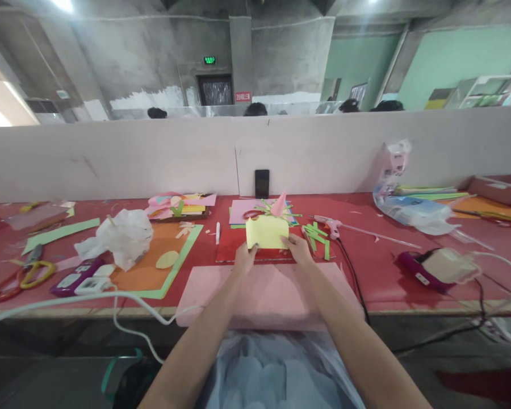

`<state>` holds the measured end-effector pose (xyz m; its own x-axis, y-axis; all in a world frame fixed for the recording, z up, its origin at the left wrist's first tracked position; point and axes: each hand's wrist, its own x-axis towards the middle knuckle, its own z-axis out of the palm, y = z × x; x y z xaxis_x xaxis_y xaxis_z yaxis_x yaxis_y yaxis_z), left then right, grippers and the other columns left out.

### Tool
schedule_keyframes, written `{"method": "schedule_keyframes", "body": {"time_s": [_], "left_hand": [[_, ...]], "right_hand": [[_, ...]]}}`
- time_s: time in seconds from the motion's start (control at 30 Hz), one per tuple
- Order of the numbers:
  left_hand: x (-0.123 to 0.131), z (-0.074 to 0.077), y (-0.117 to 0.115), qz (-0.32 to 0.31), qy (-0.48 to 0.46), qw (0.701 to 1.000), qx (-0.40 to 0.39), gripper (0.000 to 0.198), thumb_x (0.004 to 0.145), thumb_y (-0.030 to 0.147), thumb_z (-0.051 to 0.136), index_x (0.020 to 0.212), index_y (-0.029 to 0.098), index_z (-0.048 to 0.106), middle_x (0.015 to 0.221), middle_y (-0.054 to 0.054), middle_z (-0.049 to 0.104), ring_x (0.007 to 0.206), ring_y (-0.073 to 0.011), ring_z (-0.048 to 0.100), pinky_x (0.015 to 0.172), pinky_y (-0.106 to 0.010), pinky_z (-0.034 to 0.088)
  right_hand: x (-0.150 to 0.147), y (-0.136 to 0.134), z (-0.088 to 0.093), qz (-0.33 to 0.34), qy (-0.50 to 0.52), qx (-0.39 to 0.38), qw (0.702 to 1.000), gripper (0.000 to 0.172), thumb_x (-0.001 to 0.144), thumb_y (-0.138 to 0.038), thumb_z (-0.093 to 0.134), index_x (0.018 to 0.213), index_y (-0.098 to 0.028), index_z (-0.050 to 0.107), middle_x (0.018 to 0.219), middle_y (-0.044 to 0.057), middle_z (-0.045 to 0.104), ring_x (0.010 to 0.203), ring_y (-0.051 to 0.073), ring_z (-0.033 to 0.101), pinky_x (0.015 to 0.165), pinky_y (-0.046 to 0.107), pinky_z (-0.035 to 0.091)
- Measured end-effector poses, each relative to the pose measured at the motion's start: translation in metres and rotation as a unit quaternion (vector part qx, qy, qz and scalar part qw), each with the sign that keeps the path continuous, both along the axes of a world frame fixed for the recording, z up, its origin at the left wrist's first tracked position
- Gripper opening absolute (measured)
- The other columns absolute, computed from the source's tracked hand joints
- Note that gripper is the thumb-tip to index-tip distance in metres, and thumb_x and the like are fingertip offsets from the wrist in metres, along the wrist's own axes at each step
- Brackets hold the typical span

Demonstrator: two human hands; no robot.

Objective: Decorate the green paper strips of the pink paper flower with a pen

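Note:
A small yellow paper sheet is held up between my two hands, over a red sheet on the table. My left hand pinches its lower left corner, and my right hand pinches its lower right side. Behind the yellow paper stands a pink paper cone among green paper strips, with scissors partly hidden beside it. A pink sheet lies under my forearms at the table's front edge.
To the right are green strips, a pink glue gun and a purple power strip. At left are crumpled white tissue, orange sheets and large scissors. A phone leans against the white partition.

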<state>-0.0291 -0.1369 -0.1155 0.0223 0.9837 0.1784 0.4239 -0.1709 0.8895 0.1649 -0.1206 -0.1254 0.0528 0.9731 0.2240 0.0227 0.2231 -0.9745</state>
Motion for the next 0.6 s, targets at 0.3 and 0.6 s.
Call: {"method": "schedule_keyframes", "body": {"time_s": [0.3, 0.6], "left_hand": [[-0.001, 0.0, 0.0, 0.006, -0.018, 1.0, -0.003, 0.027, 0.087, 0.031, 0.052, 0.108, 0.014, 0.054, 0.107, -0.007, 0.057, 0.09, -0.0183, 0.058, 0.077, -0.038, 0.049], [-0.003, 0.0, -0.001, 0.028, -0.033, 0.999, 0.001, 0.027, 0.087, 0.031, 0.053, 0.109, 0.014, 0.054, 0.108, -0.007, 0.057, 0.092, -0.0189, 0.058, 0.079, -0.039, 0.049]], "right_hand": [[-0.002, -0.008, 0.01, -0.006, -0.02, 0.005, 1.0, 0.044, 0.062, -0.06, 0.063, 0.07, -0.017, 0.058, 0.055, 0.0, 0.06, 0.048, 0.016, 0.055, 0.047, 0.027, 0.044], [-0.004, -0.007, 0.007, 0.002, -0.022, 0.009, 1.0, 0.047, 0.059, -0.062, 0.064, 0.068, -0.016, 0.059, 0.057, 0.0, 0.058, 0.052, 0.016, 0.055, 0.047, 0.026, 0.043]]}}
